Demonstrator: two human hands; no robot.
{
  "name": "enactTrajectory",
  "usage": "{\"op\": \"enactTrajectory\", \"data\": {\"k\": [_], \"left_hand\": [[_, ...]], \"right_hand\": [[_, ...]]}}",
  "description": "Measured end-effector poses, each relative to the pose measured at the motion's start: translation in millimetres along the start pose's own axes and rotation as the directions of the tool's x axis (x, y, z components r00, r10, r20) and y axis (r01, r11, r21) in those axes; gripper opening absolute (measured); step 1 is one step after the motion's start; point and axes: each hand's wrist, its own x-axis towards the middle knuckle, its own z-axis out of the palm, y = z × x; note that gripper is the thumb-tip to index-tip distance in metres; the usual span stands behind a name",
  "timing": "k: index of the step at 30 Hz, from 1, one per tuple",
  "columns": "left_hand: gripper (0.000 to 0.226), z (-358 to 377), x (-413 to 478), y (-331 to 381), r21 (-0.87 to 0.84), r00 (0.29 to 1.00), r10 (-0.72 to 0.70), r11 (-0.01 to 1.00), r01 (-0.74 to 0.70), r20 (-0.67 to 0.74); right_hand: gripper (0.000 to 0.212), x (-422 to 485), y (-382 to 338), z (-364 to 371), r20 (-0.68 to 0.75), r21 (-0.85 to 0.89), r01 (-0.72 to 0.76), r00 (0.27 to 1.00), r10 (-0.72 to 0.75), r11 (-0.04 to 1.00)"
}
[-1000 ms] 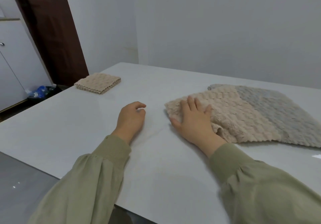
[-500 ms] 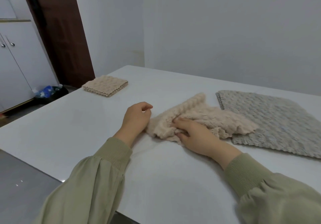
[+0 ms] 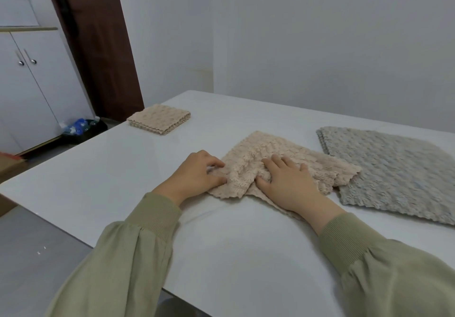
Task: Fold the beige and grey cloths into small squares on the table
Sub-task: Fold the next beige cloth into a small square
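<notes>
1. the beige cloth point(image 3: 256, 148) lies rumpled on the white table point(image 3: 118, 169), in front of the person; its right corner overlaps the edge of the grey cloth point(image 3: 389, 169), which lies flat on the right.
2. the left hand point(image 3: 197, 176) has curled fingers and pinches the cloth's left edge.
3. the right hand point(image 3: 288, 181) presses down on the cloth's middle, its fingers spread and nearly straight.
4. a folded beige square point(image 3: 159, 119) sits well apart at the far left corner.
</notes>
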Motion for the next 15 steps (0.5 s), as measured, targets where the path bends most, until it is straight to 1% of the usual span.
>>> {"op": "enactTrajectory", "data": {"k": [2, 4, 5, 8, 9, 11, 13, 14, 15], "left_hand": [[0.030, 2.7, 0.7, 1.0, 0.003, 0.999, 0.002, 1.000, -0.002, -0.033], [0.016, 4.7, 1.8, 0.9, -0.041, 0.994, -0.030, 0.999, 0.026, -0.106], [0.013, 4.9, 3.1, 0.0, -0.031, 0.985, -0.059, 0.998, 0.054, -0.159], [0.015, 2.0, 10.0, -8.4, 0.119, 0.930, -0.114, 0.979, 0.165, -0.348], [0.018, 0.8, 11.6, -11.7, 0.169, 0.913, -0.128, 0.964, 0.206, -0.387], [0.024, 1.7, 13.6, -16.3, 0.264, 0.900, -0.143, 0.927, 0.268, -0.411], [0.027, 5.8, 12.5, -16.0, 0.315, 0.892, -0.110, 0.911, 0.267, -0.439], [0.027, 7.6, 10.6, -14.2, 0.311, 0.880, -0.062, 0.922, 0.231, -0.471], [0.026, 9.5, 8.3, -11.8, 0.290, 0.865, 0.002, 0.943, 0.165, -0.501]], "right_hand": [[0.064, 2.4, 0.4, -0.6, -0.003, 0.001, 0.000, 1.000, 0.000, 1.000], [0.062, 3.0, 0.5, -0.6, -0.026, 0.015, 0.020, 0.999, -0.019, 1.000], [0.062, 2.6, 0.6, -1.0, -0.054, 0.036, 0.040, 0.998, -0.038, 0.999], [0.062, -0.2, -0.7, -3.5, -0.169, 0.070, 0.101, 0.982, -0.088, 0.992], [0.062, -1.4, -1.3, -4.9, -0.207, 0.052, 0.109, 0.974, -0.096, 0.993], [0.060, -4.7, -2.2, -7.1, -0.274, 0.018, 0.102, 0.957, -0.093, 0.995], [0.055, -9.6, -1.6, -8.1, -0.321, 0.046, 0.061, 0.946, -0.043, 0.997], [0.052, -12.8, 0.0, -7.9, -0.329, 0.077, 0.026, 0.944, 0.001, 0.997], [0.048, -16.2, 2.5, -6.8, -0.319, 0.102, -0.011, 0.947, 0.043, 0.995]]}}
